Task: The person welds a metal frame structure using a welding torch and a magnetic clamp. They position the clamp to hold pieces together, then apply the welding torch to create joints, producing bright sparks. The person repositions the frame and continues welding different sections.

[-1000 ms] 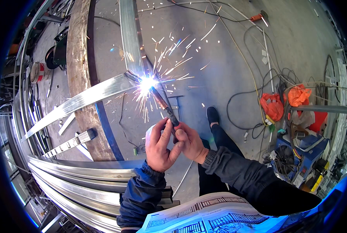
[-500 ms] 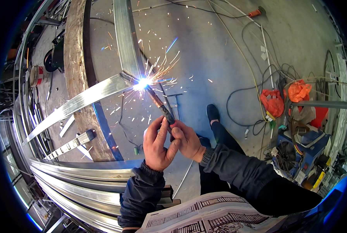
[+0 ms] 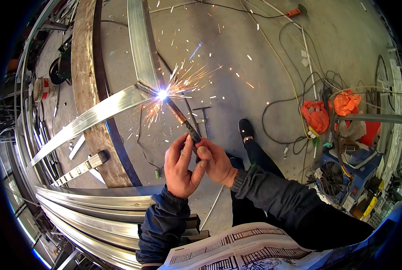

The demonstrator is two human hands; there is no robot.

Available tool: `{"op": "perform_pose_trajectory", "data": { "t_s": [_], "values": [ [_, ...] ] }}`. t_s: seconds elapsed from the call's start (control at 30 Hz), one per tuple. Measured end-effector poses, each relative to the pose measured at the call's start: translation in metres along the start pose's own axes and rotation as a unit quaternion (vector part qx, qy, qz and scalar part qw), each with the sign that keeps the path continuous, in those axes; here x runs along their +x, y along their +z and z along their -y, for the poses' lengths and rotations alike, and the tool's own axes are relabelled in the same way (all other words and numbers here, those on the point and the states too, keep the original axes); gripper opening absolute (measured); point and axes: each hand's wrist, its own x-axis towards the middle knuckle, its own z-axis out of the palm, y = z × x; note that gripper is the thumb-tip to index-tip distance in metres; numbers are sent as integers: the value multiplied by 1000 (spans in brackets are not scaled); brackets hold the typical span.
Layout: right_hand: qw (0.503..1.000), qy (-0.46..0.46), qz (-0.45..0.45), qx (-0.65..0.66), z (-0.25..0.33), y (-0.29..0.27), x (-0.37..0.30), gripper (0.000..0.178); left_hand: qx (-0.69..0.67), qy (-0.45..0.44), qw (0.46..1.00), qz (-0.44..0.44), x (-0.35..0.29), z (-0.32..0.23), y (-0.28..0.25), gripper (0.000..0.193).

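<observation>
Welding torch (image 3: 180, 116) mid-frame, tip at the bright arc (image 3: 162, 94) where the top-edge metal bar (image 3: 141, 40) meets the left-side bar (image 3: 93, 110). Right hand (image 3: 217, 163) has its grip pinching the torch's lower end. Left hand (image 3: 179, 167) has fingertips against the torch; can't tell if that grip pinches too.

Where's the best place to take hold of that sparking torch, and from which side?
Likely by the torch, at its dark rear part, from the person's side, where left hand and right hand meet: it slants away leftward, its coppery front pointing at the glaring arc.
</observation>
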Motion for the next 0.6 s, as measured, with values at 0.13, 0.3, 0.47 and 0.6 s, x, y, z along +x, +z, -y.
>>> {"op": "perform_pose_trajectory", "data": {
  "t_s": [0.13,0.3,0.47,0.6],
  "values": [
    [1000,-11,-1,-6,-2,0,1,41,-7,5,1000,-3,1,0,1,70],
    [1000,-11,5,-4,-1,-1,2,39,-23,-7,1000,1,1,0,1,70],
    [1000,-3,8,24,-4,-3,3,39,-17,-4,1000,7,2,1,3,70],
    [1000,7,11,0,0,0,3,43,-10,1,1000,6,2,1,0,70]
  ]
}}
